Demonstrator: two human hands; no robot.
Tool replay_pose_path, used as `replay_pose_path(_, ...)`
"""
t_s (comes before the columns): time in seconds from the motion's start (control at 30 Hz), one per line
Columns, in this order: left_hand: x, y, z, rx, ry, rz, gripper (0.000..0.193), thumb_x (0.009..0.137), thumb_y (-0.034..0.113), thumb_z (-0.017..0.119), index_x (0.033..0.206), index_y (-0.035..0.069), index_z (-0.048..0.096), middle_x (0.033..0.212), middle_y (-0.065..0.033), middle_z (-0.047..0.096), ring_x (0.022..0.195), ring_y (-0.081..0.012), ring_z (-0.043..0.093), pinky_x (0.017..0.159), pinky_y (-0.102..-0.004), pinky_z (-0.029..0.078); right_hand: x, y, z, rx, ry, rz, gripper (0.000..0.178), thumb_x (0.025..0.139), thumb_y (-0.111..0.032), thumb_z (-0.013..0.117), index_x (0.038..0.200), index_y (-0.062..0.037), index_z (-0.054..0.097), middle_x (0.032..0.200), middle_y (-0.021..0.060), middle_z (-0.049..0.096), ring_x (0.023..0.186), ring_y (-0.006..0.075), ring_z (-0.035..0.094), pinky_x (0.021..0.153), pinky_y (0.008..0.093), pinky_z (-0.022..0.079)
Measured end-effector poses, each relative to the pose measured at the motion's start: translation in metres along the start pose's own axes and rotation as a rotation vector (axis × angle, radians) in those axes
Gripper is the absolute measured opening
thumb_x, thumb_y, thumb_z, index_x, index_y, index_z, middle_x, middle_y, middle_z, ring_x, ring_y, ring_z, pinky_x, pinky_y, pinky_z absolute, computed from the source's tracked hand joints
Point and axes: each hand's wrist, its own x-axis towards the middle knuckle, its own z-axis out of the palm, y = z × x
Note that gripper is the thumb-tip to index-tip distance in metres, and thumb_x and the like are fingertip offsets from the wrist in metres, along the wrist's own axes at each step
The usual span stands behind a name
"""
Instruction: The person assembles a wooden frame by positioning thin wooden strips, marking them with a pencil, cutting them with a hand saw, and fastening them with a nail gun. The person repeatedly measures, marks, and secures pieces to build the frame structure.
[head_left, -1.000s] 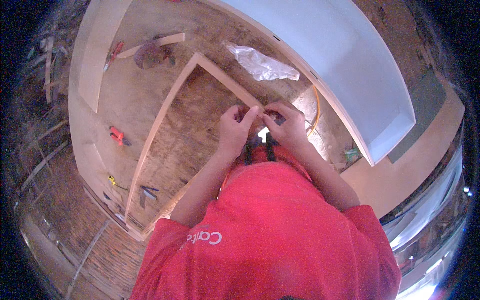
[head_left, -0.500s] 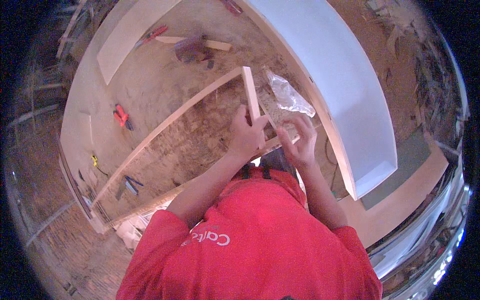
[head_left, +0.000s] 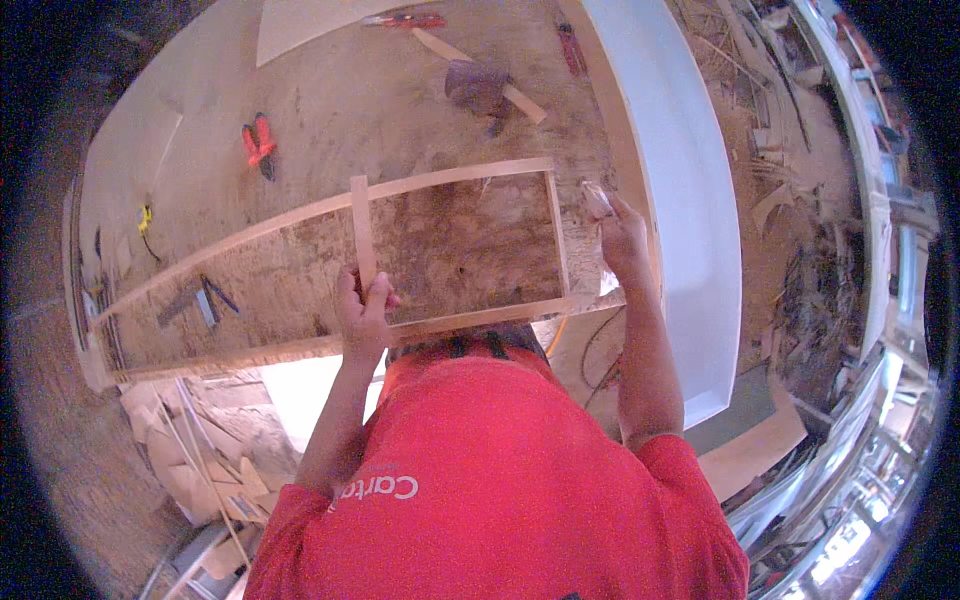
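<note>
My left hand is closed round the near end of a short wooden strip. The strip's far end reaches over the far rail of a long, thin wooden frame lying on the worn wooden workbench. Near the frame's right end, beyond its cross piece, my right hand grips a crumpled clear plastic bag. The fingers partly cover the bag, and its contents are too unclear to tell.
A long white panel box stands along the right. Farther off lie red-handled pliers, a dark purplish object and a red-handled tool. At left are a yellow tool and a square.
My left hand has carried the wooden strip leftward, away from the frame's right end. My right hand, fingers empty before, has moved right and taken hold of the plastic bag. The view has shifted.
</note>
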Motion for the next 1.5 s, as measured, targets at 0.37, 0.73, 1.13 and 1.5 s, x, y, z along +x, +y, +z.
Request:
replay_pose_path(0.37, -0.020, -0.027, -0.021, 0.036, 0.067, 0.016, 0.021, 0.105, 0.019, 0.059, 0.113, 0.002, 0.051, 0.086, -0.0024, 0.055, 0.073, -0.0107, 0.055, 0.068, -0.0277, 0.048, 0.039, -0.008, -0.002, -0.181, -0.196, 0.023, 0.052, 0.098, -0.043, 0.068, 0.114, 0.0058, 0.072, 0.082, 0.0014, 0.059, 0.076, 0.0133, 0.051, 0.070, 0.0328, 0.044)
replay_pose_path(0.73, -0.029, -0.031, -0.028, 0.142, 0.099, 0.005, 0.024, 0.104, 0.025, 0.060, 0.112, 0.003, 0.052, 0.082, -0.0039, 0.057, 0.072, -0.0135, 0.059, 0.064, -0.0308, 0.049, 0.076, 0.002, 0.009, -0.307, -0.311, -0.186, 0.044, 0.102, -0.036, 0.063, 0.114, 0.0058, 0.072, 0.098, 0.0077, 0.074, 0.091, 0.0178, 0.063, 0.083, 0.0347, 0.051)
replay_pose_path(1.13, -0.031, -0.040, -0.025, 0.094, 0.118, -0.019, 0.027, 0.103, 0.024, 0.061, 0.117, 0.001, 0.054, 0.082, -0.0034, 0.058, 0.071, -0.0124, 0.059, 0.064, -0.0295, 0.050, 0.068, -0.031, 0.022, -0.584, -0.246, -0.282, 0.041, 0.101, -0.041, 0.058, 0.105, -0.0037, 0.074, 0.103, 0.0219, 0.073, 0.100, 0.0435, 0.069, 0.088, 0.0504, 0.053)
replay_pose_path(1.5, -0.028, -0.045, -0.023, 0.106, 0.134, 0.014, 0.023, 0.102, 0.022, 0.064, 0.109, 0.002, 0.055, 0.078, -0.0021, 0.057, 0.069, -0.0110, 0.055, 0.060, -0.0293, 0.045, 0.063, -0.049, 0.020, -0.885, -0.348, -0.433, 0.035, 0.100, -0.036, 0.057, 0.107, -0.0059, 0.074, 0.104, 0.0248, 0.071, 0.102, 0.0450, 0.067, 0.087, 0.0533, 0.052)
